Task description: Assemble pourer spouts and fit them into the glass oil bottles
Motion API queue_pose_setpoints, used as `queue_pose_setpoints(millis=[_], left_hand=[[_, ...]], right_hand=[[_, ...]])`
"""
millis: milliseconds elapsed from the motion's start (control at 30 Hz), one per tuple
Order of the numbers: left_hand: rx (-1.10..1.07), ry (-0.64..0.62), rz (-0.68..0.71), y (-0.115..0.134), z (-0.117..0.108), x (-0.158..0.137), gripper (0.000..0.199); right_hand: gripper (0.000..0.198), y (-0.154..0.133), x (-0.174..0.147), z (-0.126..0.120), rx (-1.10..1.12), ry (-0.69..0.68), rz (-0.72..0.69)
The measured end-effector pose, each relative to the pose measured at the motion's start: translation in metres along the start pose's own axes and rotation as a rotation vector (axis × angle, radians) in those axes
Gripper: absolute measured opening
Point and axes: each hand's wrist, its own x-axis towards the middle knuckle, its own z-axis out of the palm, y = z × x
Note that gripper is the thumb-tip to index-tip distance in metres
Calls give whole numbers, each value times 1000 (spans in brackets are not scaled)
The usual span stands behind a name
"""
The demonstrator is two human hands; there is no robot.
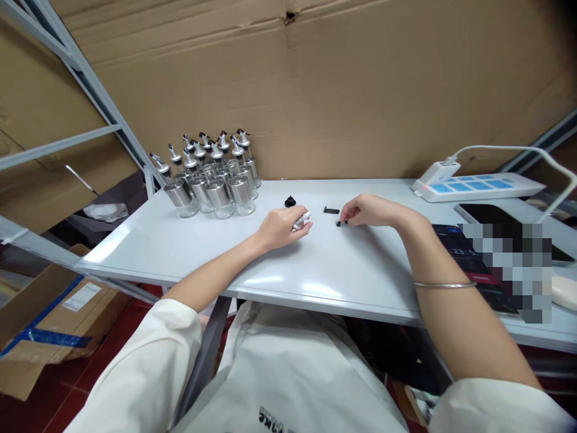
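Note:
My left hand (283, 228) is closed around a small silver-white piece (301, 221), which looks like a metal pourer spout; most of it is hidden by the fingers. My right hand (363, 210) reaches down to the tabletop with its fingertips pinched at a small black part (339, 224). Just left of that hand lies a thin black strip-like piece (332, 211). Behind my left hand stands a round black stopper (290, 202) on the white table (279, 270).
Several glass bottles (219, 198) with steel sleeves and pourer tops stand grouped at the back left. On the right are a power strip (482, 186) with a plugged-in charger and two phones (496, 225). A cardboard wall (338, 90) closes the back.

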Motion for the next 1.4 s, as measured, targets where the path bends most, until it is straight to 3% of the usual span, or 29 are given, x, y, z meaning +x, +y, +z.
queue_pose_setpoints(millis=[500,833,1400], left_hand=[[35,76,106,2,1,0,20],[38,18,89,2,1,-1,17],[39,-42,75,3,1,-2,17]], right_hand=[[24,-5,1,6,-37,12,-7],[17,-7,4,11,-10,21,-53],[23,-11,3,12,69,-42,-99]])
